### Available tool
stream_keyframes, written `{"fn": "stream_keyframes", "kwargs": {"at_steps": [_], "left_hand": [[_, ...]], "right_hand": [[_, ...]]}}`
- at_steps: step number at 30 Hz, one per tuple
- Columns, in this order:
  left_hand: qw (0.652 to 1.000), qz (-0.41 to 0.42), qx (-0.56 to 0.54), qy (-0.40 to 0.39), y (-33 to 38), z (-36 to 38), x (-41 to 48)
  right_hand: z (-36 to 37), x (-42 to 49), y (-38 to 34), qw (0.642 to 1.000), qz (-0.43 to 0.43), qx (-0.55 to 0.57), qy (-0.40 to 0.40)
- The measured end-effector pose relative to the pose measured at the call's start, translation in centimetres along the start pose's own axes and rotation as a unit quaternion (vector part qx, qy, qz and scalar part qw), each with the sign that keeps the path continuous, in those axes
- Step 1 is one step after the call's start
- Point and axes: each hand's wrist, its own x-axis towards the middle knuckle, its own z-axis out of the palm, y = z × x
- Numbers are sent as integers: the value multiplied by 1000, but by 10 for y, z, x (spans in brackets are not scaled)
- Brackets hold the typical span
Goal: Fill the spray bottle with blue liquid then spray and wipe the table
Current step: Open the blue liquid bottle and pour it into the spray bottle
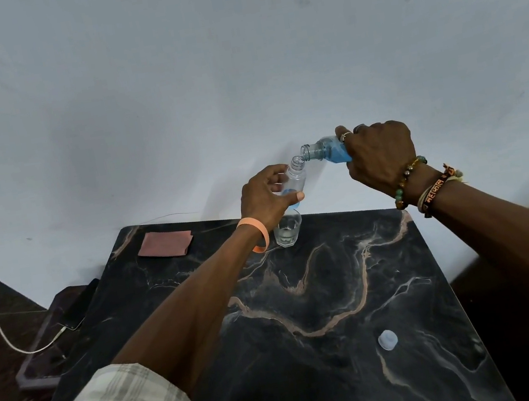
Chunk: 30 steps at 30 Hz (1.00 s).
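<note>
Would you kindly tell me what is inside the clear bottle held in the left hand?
A little blue liquid sits low in the clear bottle, its upper part empty. The left hand covers part of its base, hiding the exact level.

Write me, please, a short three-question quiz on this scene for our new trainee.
1. True or false: the right hand tilts the blue bottle toward the mouth of the clear bottle, which the left hand holds.
2. Pick one: the cloth lies A) folded on the far left corner of the table; B) in the right hand; C) on the floor.
3. Fill in: the loose cap lies nearer the table's ___ edge (left or right).

Key: 1 true; 2 A; 3 right.
</note>
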Motion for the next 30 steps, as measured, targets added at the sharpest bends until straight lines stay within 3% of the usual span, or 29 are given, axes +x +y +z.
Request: {"fn": "stream_keyframes", "kwargs": {"at_steps": [30], "left_hand": [[1000,-2,9,-2,3,0,-2]], "right_hand": [[-4,0,0,1000,-1,-17,6]]}}
